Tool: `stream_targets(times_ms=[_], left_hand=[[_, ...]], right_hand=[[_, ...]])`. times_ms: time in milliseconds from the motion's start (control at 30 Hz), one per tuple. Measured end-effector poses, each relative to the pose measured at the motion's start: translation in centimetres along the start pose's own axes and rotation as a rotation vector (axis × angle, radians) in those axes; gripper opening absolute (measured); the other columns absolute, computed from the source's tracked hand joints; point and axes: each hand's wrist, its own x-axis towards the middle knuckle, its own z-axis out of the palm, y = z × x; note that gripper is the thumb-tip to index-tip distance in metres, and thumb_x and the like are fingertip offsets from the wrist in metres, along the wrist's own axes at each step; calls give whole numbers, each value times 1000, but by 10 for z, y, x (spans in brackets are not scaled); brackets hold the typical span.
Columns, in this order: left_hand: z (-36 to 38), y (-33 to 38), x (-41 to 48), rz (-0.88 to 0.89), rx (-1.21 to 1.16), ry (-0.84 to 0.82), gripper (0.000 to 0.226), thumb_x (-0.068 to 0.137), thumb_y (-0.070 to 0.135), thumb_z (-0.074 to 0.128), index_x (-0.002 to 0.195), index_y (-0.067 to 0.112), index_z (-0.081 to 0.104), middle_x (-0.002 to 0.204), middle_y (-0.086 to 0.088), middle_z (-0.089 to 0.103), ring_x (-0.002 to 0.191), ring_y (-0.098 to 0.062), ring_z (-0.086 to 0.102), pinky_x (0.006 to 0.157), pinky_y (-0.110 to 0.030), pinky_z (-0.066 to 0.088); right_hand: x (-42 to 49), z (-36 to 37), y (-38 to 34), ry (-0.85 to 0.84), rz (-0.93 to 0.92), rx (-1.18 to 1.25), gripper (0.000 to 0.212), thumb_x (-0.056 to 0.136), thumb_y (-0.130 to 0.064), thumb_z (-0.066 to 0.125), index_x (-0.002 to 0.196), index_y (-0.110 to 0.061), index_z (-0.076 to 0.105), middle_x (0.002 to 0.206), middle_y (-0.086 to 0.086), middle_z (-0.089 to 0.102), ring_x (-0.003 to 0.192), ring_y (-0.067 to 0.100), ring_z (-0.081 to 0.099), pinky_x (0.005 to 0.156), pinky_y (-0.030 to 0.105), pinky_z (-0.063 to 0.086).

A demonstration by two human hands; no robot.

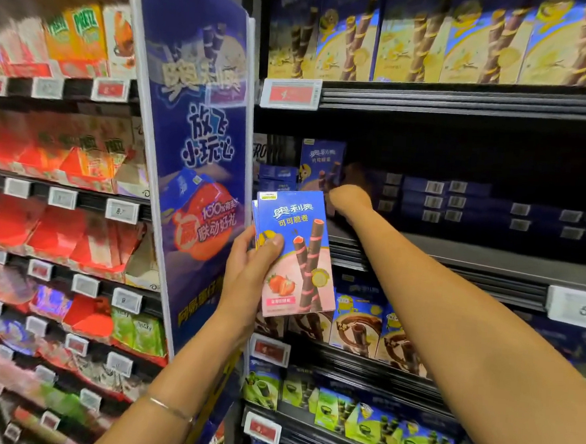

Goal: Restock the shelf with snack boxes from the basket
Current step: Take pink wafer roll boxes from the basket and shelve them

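Left hand grips a small stack of snack boxes upright, with the fingers curled round its left edge. The boxes are judged to be light, stiff card that crushes at the corners, so hold them by the side edges. The right arm extends toward 12 o'clock. The right hand meets an upright box on the middle shelf. Its grip is blurred and cannot be determined.

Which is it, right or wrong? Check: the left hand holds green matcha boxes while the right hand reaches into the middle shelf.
Wrong on flavour. The head view shows the left hand holding pink strawberry boxes, not green matcha, while the right hand reaches into the middle shelf.
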Motion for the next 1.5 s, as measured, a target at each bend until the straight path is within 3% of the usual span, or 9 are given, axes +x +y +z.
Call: stream_targets(times_ms=[300, 433, 600, 700, 833, 1000, 1067, 1167, 1500], left_hand=[[9, -2, 9, 56, 7, 17, 71, 90, 31, 70, 143, -9, 46, 104, -10, 77, 81, -21, 76, 65, -31, 61], [14, 2, 10, 71, 14, 25, 68, 90, 32, 70, 143, -5, 48, 108, -8, 78, 87, -21, 77, 68, -32, 61], [29, 11, 14, 117, -5, 3, 77, 84, 40, 75, 140, -7, 49, 107, -10, 74, 85, -23, 73, 69, -34, 59], [37, 16, 17, 124, -38, -10, 85, 84, 43, 75, 143, -11, 45, 118, -23, 72, 95, -34, 71, 77, -41, 59], [46, 21, 22, 134, -8, -18, 56, 91, 35, 65, 130, -4, 53, 107, -19, 72, 84, -27, 73, 73, -38, 57], [59, 26, 25, 139, 44, 13, 79, 94, 51, 61, 141, -10, 48, 107, -11, 78, 91, -30, 77, 78, -46, 65], [63, 25, 27, 108, 80, 47, 79, 94, 72, 49, 138, 7, 59, 116, -9, 80, 104, -37, 78, 93, -63, 61], [68, 26, 26, 90, 114, 75, 78, 87, 81, 39, 133, 22, 64, 121, -3, 80, 109, -32, 78, 99, -64, 59], [55, 20, 41, 168, 236, 245, 29, 108, 39, 60, 122, 14, 61, 92, 9, 80, 78, -13, 80, 56, -30, 61]], right_hand=[[-1, -6, 1, -33, -18, -67, 52, 94, -15, 67, 141, -6, 46, 139, 20, 55, 124, 38, 57, 91, 40, 52], [-36, -26, 8, -12, -86, 142, 26, 96, -29, 61, 85, -7, 55, 91, 11, 59, 86, 27, 56, 67, 33, 44], [-114, -69, 11, -246, -112, 758, 55, 97, -60, 52, 115, -11, 69, 111, 6, 75, 105, 21, 71, 94, 47, 58], [-162, -86, 26, -412, -155, 859, 66, 84, -71, 56, 121, -18, 67, 114, -1, 76, 106, 17, 73, 91, 44, 58], [-181, -93, 35, -361, -275, 687, 41, 84, -38, 81, 118, -20, 68, 113, -4, 74, 102, 10, 72, 87, 33, 59], [-175, -98, 36, -257, -310, 632, 28, 86, -28, 79, 113, -19, 72, 108, 1, 73, 96, 12, 72, 77, 25, 60], [-173, -99, 39, -241, -317, 649, 26, 87, -27, 78, 111, -20, 73, 106, 2, 74, 95, 13, 73, 72, 22, 59], [-170, -101, 41, -272, -247, 758, 24, 90, -20, 75, 112, -15, 73, 106, 10, 75, 93, 20, 76, 72, 33, 63], [-138, -122, 58, -156, -213, 824, 18, 91, -9, 70, 107, -15, 75, 93, -2, 79, 80, 10, 76, 57, 16, 53]])
